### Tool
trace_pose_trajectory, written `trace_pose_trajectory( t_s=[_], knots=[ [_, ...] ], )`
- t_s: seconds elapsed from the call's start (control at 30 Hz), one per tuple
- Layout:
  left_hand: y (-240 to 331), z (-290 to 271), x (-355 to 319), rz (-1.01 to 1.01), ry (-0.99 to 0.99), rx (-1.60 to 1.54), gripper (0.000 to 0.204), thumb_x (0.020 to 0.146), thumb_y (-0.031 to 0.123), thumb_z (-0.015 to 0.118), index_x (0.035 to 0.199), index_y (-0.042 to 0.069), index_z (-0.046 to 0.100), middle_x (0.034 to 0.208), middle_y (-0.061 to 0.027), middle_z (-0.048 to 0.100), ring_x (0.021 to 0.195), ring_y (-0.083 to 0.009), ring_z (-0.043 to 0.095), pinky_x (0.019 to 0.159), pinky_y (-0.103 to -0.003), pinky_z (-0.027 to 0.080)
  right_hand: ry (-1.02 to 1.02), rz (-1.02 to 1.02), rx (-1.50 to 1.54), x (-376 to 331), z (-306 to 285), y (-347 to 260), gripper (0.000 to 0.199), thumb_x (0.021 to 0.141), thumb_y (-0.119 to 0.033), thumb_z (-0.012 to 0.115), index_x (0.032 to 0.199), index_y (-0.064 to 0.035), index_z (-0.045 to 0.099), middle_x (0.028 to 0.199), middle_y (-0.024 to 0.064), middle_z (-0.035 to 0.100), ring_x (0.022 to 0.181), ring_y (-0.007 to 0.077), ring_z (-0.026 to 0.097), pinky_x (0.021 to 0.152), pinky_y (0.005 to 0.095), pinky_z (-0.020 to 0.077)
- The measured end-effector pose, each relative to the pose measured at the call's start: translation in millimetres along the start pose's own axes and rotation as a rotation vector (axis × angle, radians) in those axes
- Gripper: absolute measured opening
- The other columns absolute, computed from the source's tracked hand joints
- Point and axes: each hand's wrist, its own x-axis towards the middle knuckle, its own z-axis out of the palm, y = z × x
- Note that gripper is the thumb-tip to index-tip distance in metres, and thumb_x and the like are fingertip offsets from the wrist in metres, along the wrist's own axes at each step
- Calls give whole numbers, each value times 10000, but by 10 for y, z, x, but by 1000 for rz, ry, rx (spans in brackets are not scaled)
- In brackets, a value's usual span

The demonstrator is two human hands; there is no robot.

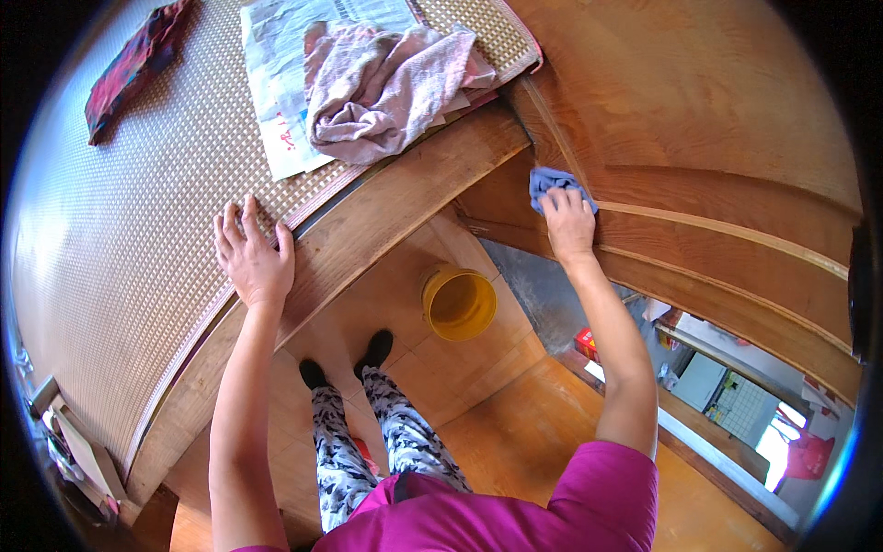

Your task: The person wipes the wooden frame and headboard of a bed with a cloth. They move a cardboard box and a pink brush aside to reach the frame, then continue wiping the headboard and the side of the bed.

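Observation:
My right hand (pixel 570 221) is closed over a blue cloth (pixel 549 181), pressing it against a brown wooden panel (pixel 681 195) with lighter trim strips. My left hand (pixel 253 258) rests with fingers spread on a woven mat (pixel 184 184), close to the wooden edge (pixel 405 216) of the raised platform. Between and beyond my hands, a crumpled pinkish-grey towel (pixel 377 92) lies partly on some printed paper sheets (pixel 276 110) on the mat.
A yellow bucket (pixel 460 304) stands on the tiled floor below, just ahead of my feet. A dark red patterned cloth (pixel 138 69) lies at the mat's far left. Beyond a doorway at the right, a red box (pixel 586 344) and shelves show. Open boxes (pixel 87 451) sit at the lower left.

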Motion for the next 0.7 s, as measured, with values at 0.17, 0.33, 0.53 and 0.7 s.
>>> trace_pose_trajectory(
  t_s=[0.17,0.33,0.53,0.7],
  knots=[
    [-69,-36,9,4,8,21,620,925,387,601,1482,163,450,1537,-163,384,1464,-389,278,1182,-530,257,409,177,230,1247,-415,-343,371,837,-99,651,1193,-202,663,1221,-5,636,1102,260,565,887,369,547],
    [-20,11,12,20,-2,-7,624,926,393,602,1485,162,447,1537,-172,380,1467,-386,275,1190,-522,249,326,262,265,1572,-37,-445,413,902,-109,607,1294,-238,596,1236,16,603,1138,278,563,825,413,564],
    [-29,-28,19,1,-9,18,620,926,396,594,1484,168,446,1537,-169,382,1471,-381,270,1195,-519,242,123,465,541,743,-104,-501,368,903,-130,671,1236,-274,612,1155,58,571,1102,330,596,861,487,547],
    [-22,-41,17,3,-11,12,621,926,390,592,1486,167,441,1544,-167,373,1477,-378,258,1202,-519,230,450,333,808,982,-184,-464,379,902,-130,676,1276,-151,623,1195,138,604,1061,365,594,934,447,493]
  ],
)
